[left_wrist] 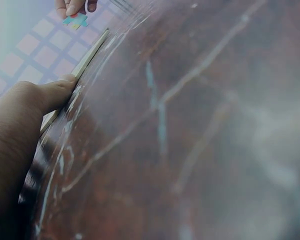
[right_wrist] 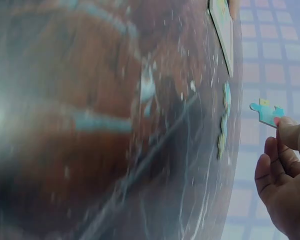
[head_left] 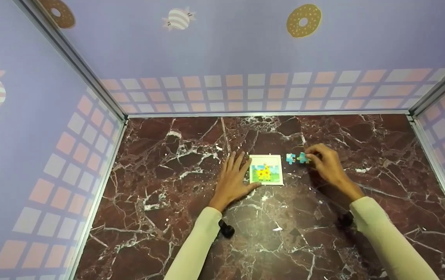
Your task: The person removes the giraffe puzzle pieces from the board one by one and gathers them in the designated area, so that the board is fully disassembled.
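A square puzzle board (head_left: 266,170) with a pale frame lies on the marble-patterned table. Its lower part shows a yellow giraffe on green and blue, while the upper part is bare and pale. My left hand (head_left: 233,181) rests at the board's left side with its fingers spread, the thumb along the near edge. To the right of the board my right hand (head_left: 326,163) pinches a blue jigsaw piece (right_wrist: 267,114) with a yellow patch between thumb and fingertips, raised off the table. Below it, two loose jigsaw pieces (right_wrist: 226,97) lie flat on the table.
A lilac back wall (head_left: 230,46) with a pink and white check band closes off the far edge. Side walls (head_left: 23,155) stand at left and right, joined by metal corner strips. The dark red table (head_left: 160,241) has white veins.
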{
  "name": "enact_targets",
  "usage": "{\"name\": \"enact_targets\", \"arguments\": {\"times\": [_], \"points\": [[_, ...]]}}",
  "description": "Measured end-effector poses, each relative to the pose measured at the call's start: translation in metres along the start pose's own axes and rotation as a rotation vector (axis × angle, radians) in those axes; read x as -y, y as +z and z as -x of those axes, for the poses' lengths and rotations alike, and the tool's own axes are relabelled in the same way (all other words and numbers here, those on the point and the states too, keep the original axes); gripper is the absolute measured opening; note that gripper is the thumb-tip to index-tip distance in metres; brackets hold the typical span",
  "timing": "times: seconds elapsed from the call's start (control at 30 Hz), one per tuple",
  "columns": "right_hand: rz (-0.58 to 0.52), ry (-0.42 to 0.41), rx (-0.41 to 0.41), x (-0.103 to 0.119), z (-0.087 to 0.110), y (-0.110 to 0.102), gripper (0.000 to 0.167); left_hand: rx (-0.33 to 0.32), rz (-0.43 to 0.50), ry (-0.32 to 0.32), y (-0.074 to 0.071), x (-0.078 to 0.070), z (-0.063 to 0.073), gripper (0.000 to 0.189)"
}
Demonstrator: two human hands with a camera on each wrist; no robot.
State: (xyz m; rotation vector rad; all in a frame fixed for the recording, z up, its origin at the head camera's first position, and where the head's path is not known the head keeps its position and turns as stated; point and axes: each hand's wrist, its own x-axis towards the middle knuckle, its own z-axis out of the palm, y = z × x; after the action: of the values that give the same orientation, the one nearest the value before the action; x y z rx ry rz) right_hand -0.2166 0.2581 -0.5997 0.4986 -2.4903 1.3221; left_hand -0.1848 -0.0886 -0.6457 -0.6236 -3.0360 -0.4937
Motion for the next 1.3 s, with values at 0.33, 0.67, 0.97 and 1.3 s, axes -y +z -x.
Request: {"name": "enact_targets", "arguments": {"times": [0.33, 0.67, 0.97, 1.3], "points": [[0.058, 0.111, 0.027, -0.018, 0.000, -0.028, 0.007, -0.003, -0.002, 0.003, -0.001, -0.001, -0.002, 0.100], [0.101, 0.118, 0.159, -0.036, -0.001, -0.043, 0.005, 0.007, 0.012, -0.004, 0.001, -0.001, -0.001, 0.100], [0.192, 0.061, 0.145, -0.047, 0.000, -0.037, 0.006, -0.002, 0.007, -0.001, 0.001, -0.001, 0.000, 0.099], [0.217, 0.042, 0.119, -0.050, 0.000, -0.027, 0.004, 0.009, 0.011, -0.003, -0.001, -0.001, 0.000, 0.099]]}}
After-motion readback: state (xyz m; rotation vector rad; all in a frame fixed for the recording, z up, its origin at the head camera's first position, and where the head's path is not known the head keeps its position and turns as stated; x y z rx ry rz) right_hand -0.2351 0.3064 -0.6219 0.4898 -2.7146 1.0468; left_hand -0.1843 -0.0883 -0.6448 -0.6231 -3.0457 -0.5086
